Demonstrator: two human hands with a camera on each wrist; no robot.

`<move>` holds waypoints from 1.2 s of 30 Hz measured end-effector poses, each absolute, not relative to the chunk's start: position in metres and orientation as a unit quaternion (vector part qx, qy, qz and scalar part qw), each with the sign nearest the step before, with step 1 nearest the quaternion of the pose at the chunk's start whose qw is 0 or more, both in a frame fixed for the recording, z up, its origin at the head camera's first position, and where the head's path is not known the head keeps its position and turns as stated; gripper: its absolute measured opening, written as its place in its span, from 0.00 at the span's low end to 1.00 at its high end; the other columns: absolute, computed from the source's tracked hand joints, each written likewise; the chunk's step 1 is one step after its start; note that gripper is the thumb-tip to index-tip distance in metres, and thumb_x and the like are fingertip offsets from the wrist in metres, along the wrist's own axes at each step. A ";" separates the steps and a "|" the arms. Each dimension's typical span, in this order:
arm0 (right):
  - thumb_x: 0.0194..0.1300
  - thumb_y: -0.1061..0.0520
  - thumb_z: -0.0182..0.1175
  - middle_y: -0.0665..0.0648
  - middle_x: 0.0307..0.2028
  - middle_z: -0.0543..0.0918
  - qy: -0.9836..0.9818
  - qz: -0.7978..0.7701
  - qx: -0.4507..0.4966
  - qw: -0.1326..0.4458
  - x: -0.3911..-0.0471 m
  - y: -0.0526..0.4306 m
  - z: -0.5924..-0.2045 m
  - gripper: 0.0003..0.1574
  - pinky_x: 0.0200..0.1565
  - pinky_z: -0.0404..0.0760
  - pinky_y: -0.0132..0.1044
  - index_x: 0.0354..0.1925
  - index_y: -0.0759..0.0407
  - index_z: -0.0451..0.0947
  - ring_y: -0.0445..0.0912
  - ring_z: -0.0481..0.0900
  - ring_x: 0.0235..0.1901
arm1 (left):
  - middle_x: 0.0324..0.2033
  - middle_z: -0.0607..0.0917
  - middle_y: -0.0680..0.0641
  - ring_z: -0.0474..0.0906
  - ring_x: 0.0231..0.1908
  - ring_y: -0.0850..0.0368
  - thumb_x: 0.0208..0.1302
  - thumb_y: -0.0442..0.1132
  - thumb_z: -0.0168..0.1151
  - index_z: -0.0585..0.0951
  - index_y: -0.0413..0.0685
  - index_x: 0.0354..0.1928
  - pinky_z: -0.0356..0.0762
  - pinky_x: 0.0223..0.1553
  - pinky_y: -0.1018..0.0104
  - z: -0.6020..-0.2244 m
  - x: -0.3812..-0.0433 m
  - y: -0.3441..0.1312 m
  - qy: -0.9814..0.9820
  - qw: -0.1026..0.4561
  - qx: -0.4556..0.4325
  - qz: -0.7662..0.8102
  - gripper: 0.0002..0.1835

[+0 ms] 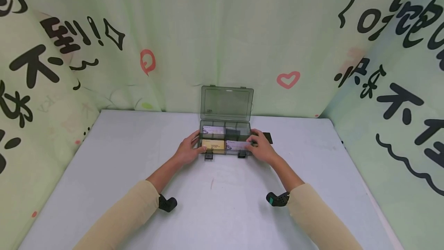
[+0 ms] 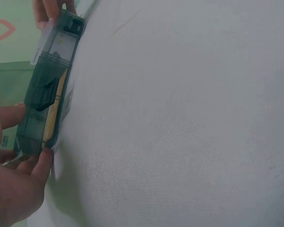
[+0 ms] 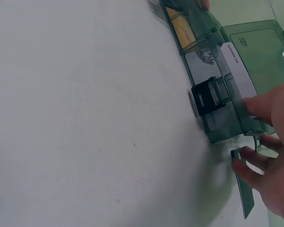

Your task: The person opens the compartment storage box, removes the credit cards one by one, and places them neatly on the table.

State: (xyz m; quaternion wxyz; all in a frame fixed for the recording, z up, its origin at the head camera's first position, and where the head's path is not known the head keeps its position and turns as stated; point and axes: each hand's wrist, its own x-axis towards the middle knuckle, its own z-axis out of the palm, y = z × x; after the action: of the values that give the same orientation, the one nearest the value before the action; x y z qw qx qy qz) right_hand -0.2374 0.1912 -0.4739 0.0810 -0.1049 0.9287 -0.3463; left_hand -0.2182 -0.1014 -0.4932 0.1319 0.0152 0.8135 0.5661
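A see-through grey-green compartment box [image 1: 225, 123] sits on the table with its hinged lid [image 1: 227, 103] standing up. My left hand [image 1: 189, 149] grips the box's left end, thumb at the front corner and fingers along the side. In the front left compartment lies a yellow card [image 1: 213, 144]. A purple card [image 1: 235, 145] is at the front right compartment, its edge raised above the rim in the right wrist view [image 3: 239, 71]. My right hand [image 1: 261, 146] pinches this card at its right end, with the lower fingers beside the box wall. Another purple card [image 1: 213, 130] lies in the back left compartment.
A dark flat strip [image 1: 268, 138] lies just right of the box, close to the right fingers. Two dark latches [image 1: 209, 155] hang off the box front. Printed curtains [image 1: 184, 49] rise behind and beside the white-covered table [image 1: 222, 211].
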 end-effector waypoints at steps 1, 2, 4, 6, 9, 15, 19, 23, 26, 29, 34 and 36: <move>0.68 0.57 0.57 0.67 0.72 0.55 0.928 -0.348 -0.107 0.076 -0.238 0.192 -0.474 0.07 0.67 0.62 0.64 0.36 0.61 0.76 0.68 0.54 0.71 | 0.74 0.57 0.42 0.57 0.73 0.46 0.65 0.38 0.62 0.53 0.51 0.76 0.59 0.72 0.52 -0.493 -0.218 -0.101 0.813 0.132 0.016 0.566 0.41; 0.68 0.58 0.57 0.67 0.72 0.56 0.928 -0.348 -0.107 0.071 -0.238 0.192 -0.474 0.07 0.67 0.62 0.64 0.36 0.61 0.76 0.68 0.55 0.71 | 0.74 0.57 0.42 0.57 0.73 0.46 0.65 0.38 0.62 0.53 0.51 0.76 0.59 0.72 0.52 -0.493 -0.218 -0.101 0.813 0.132 0.015 0.566 0.41; 0.67 0.58 0.58 0.66 0.72 0.58 0.928 -0.351 -0.106 0.062 -0.238 0.193 -0.473 0.06 0.68 0.62 0.63 0.36 0.61 0.77 0.67 0.56 0.71 | 0.74 0.57 0.41 0.56 0.73 0.46 0.65 0.38 0.62 0.53 0.51 0.76 0.58 0.72 0.52 -0.493 -0.218 -0.101 0.812 0.133 0.014 0.568 0.41; 0.66 0.58 0.58 0.65 0.71 0.59 0.928 -0.355 -0.100 0.056 -0.239 0.194 -0.472 0.06 0.69 0.60 0.62 0.37 0.61 0.77 0.66 0.57 0.71 | 0.74 0.57 0.41 0.56 0.73 0.46 0.65 0.38 0.62 0.52 0.51 0.76 0.58 0.73 0.52 -0.494 -0.218 -0.101 0.811 0.134 0.014 0.569 0.41; 0.66 0.59 0.58 0.65 0.71 0.60 0.926 -0.361 -0.092 0.053 -0.238 0.194 -0.469 0.07 0.70 0.58 0.62 0.38 0.62 0.77 0.65 0.56 0.71 | 0.74 0.57 0.42 0.56 0.73 0.47 0.65 0.38 0.62 0.52 0.52 0.76 0.58 0.73 0.52 -0.495 -0.219 -0.101 0.810 0.135 0.013 0.571 0.41; 0.67 0.61 0.57 0.67 0.68 0.64 0.921 -0.378 -0.087 0.045 -0.236 0.196 -0.463 0.08 0.70 0.58 0.61 0.41 0.65 0.77 0.65 0.58 0.70 | 0.74 0.57 0.41 0.55 0.73 0.46 0.65 0.37 0.62 0.52 0.51 0.76 0.58 0.73 0.51 -0.495 -0.219 -0.102 0.809 0.133 0.015 0.572 0.41; 0.68 0.60 0.57 0.66 0.57 0.75 0.919 -0.384 -0.083 0.036 -0.233 0.197 -0.460 0.09 0.62 0.72 0.54 0.43 0.66 0.77 0.60 0.72 0.58 | 0.74 0.57 0.41 0.55 0.73 0.46 0.65 0.37 0.62 0.52 0.50 0.76 0.58 0.73 0.51 -0.493 -0.218 -0.102 0.808 0.134 0.017 0.573 0.41; 0.69 0.60 0.57 0.63 0.43 0.81 0.915 -0.392 -0.084 0.034 -0.231 0.201 -0.458 0.09 0.44 0.77 0.40 0.44 0.64 0.76 0.52 0.77 0.42 | 0.74 0.57 0.41 0.55 0.73 0.46 0.65 0.37 0.62 0.52 0.50 0.76 0.58 0.73 0.52 -0.492 -0.218 -0.102 0.808 0.135 0.018 0.574 0.41; 0.69 0.60 0.57 0.61 0.39 0.81 0.908 -0.408 -0.086 0.038 -0.230 0.203 -0.457 0.07 0.37 0.73 0.34 0.43 0.62 0.76 0.48 0.75 0.37 | 0.74 0.57 0.41 0.55 0.73 0.46 0.65 0.38 0.62 0.53 0.50 0.76 0.57 0.73 0.52 -0.493 -0.218 -0.102 0.807 0.135 0.016 0.574 0.41; 0.70 0.61 0.56 0.61 0.39 0.81 0.900 -0.425 -0.087 0.038 -0.229 0.205 -0.455 0.07 0.35 0.72 0.33 0.44 0.62 0.75 0.47 0.75 0.35 | 0.74 0.57 0.41 0.55 0.73 0.46 0.65 0.38 0.62 0.52 0.51 0.76 0.57 0.73 0.51 -0.493 -0.218 -0.102 0.809 0.135 0.015 0.572 0.41; 0.70 0.61 0.55 0.64 0.41 0.81 0.895 -0.435 -0.093 0.035 -0.229 0.208 -0.454 0.08 0.35 0.74 0.32 0.46 0.64 0.74 0.48 0.76 0.37 | 0.74 0.58 0.41 0.56 0.73 0.46 0.65 0.38 0.62 0.52 0.52 0.76 0.56 0.73 0.52 -0.495 -0.219 -0.102 0.808 0.136 0.013 0.573 0.42; 0.70 0.62 0.55 0.65 0.42 0.81 0.896 -0.433 -0.094 0.029 -0.228 0.211 -0.454 0.08 0.36 0.76 0.32 0.46 0.65 0.74 0.49 0.77 0.38 | 0.74 0.58 0.41 0.56 0.73 0.46 0.65 0.38 0.62 0.52 0.52 0.76 0.56 0.73 0.52 -0.496 -0.219 -0.102 0.807 0.137 0.013 0.574 0.42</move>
State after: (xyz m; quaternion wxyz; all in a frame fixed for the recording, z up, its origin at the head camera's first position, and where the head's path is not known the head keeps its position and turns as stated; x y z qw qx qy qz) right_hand -0.2285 0.2109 -0.4538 0.0290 -0.0941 0.8960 -0.4331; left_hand -0.2192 -0.1018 -0.4955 0.1373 0.0131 0.8069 0.5743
